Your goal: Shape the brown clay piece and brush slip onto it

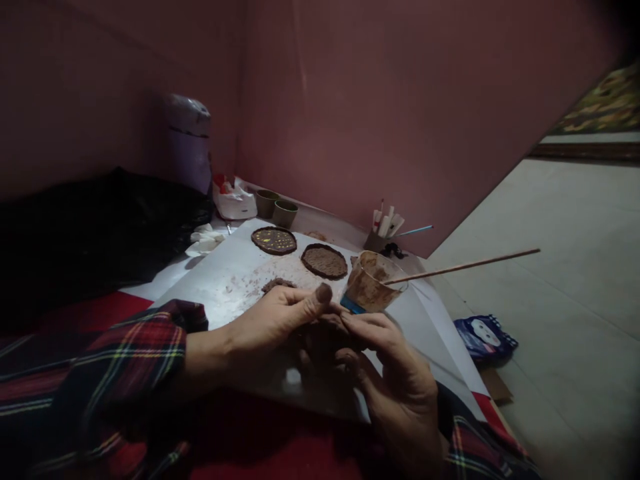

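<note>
Between my two hands is a dark brown, clay-like piece point(330, 333), deep in shadow and partly covered by fingers. My left hand point(273, 323) holds it from the left, thumb raised and its tip smeared brown. From the right, my right hand point(400, 380) grips the same piece with bent fingers. Just behind them, a clear cup point(373, 287) smeared with brown has a long thin stick point(465, 265) leaning out to the right. Farther back lie two flat brown discs with raised rims: one with yellow dots point(274, 241), one plain point(324, 261). A brown lump point(277, 285) shows behind my left hand.
A white sheet point(200, 293) with brown crumbs covers the table. Along the pink wall stand two small pots point(285, 215), a white bag point(236, 201), a purple container point(189, 143) and a holder with pens point(387, 227). Black plastic point(100, 233) lies left; a blue pouch point(485, 339) sits right.
</note>
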`<state>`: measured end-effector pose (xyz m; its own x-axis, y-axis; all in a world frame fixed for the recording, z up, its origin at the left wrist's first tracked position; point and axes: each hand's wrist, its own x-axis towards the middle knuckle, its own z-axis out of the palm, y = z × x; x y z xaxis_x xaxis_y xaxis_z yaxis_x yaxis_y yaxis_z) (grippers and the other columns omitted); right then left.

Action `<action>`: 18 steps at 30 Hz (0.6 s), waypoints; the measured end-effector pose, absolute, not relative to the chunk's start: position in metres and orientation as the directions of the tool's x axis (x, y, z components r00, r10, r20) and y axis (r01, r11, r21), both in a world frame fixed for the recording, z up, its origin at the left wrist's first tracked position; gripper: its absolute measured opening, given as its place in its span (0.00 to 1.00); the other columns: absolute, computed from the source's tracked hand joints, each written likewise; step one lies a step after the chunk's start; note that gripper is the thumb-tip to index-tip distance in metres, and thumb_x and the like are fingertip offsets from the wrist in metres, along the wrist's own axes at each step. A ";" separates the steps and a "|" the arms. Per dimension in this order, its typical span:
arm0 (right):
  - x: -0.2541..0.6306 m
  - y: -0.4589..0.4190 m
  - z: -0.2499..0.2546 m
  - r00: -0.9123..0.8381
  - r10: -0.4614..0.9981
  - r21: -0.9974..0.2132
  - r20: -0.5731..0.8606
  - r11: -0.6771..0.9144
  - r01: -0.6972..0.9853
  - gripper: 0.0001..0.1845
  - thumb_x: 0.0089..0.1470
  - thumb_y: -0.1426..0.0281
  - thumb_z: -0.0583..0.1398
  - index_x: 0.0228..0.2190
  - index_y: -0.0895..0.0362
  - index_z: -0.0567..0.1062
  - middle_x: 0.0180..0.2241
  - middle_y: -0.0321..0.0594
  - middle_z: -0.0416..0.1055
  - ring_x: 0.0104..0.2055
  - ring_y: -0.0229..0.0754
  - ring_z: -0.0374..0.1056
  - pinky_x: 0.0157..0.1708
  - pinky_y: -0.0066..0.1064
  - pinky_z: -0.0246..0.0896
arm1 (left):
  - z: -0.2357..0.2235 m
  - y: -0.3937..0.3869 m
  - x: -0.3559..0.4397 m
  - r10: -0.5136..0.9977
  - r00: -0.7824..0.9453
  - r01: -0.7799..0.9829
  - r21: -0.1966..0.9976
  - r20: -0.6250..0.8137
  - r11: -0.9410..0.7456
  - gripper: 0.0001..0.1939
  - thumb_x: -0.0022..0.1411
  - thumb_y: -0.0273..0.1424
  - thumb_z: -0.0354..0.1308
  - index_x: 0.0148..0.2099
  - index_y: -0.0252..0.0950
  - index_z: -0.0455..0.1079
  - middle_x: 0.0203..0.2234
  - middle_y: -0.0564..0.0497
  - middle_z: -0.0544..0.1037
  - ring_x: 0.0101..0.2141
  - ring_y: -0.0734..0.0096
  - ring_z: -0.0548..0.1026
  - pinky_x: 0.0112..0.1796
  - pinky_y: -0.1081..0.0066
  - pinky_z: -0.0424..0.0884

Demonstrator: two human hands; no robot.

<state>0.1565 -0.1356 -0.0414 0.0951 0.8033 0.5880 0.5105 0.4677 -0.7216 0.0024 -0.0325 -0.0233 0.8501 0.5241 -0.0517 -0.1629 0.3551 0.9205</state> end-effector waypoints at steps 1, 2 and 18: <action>0.157 -0.135 -0.041 0.077 0.791 -0.700 0.606 0.486 0.524 0.22 0.54 0.77 0.61 0.47 0.42 0.73 0.43 0.35 0.71 0.46 0.39 0.69 0.45 0.29 0.66 | -0.023 -0.032 0.002 0.536 0.842 -0.150 0.924 -0.068 0.353 0.22 0.56 0.47 0.60 0.40 0.32 0.78 0.28 0.47 0.79 0.26 0.73 0.73 0.25 0.76 0.67; 0.157 -0.135 -0.041 0.069 0.788 -0.692 0.612 0.491 0.529 0.23 0.54 0.78 0.61 0.47 0.42 0.73 0.42 0.35 0.71 0.45 0.38 0.69 0.44 0.28 0.66 | -0.022 -0.032 0.002 0.545 0.834 -0.135 0.926 -0.085 0.351 0.19 0.56 0.44 0.61 0.39 0.32 0.78 0.29 0.47 0.79 0.26 0.74 0.73 0.24 0.77 0.66; 0.155 -0.133 -0.038 0.170 0.834 -0.819 0.525 0.439 0.370 0.15 0.55 0.74 0.61 0.43 0.45 0.76 0.36 0.33 0.74 0.36 0.34 0.72 0.36 0.23 0.69 | -0.023 -0.035 0.004 0.568 0.820 -0.195 0.894 -0.077 0.402 0.09 0.54 0.31 0.66 0.38 0.33 0.77 0.22 0.52 0.79 0.22 0.74 0.76 0.23 0.77 0.73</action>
<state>0.1546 -0.1334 -0.0383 0.1705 0.8341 0.5246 0.3703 0.4391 -0.8186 0.0038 -0.0352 -0.0226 0.8198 0.5676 -0.0765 -0.1952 0.4025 0.8944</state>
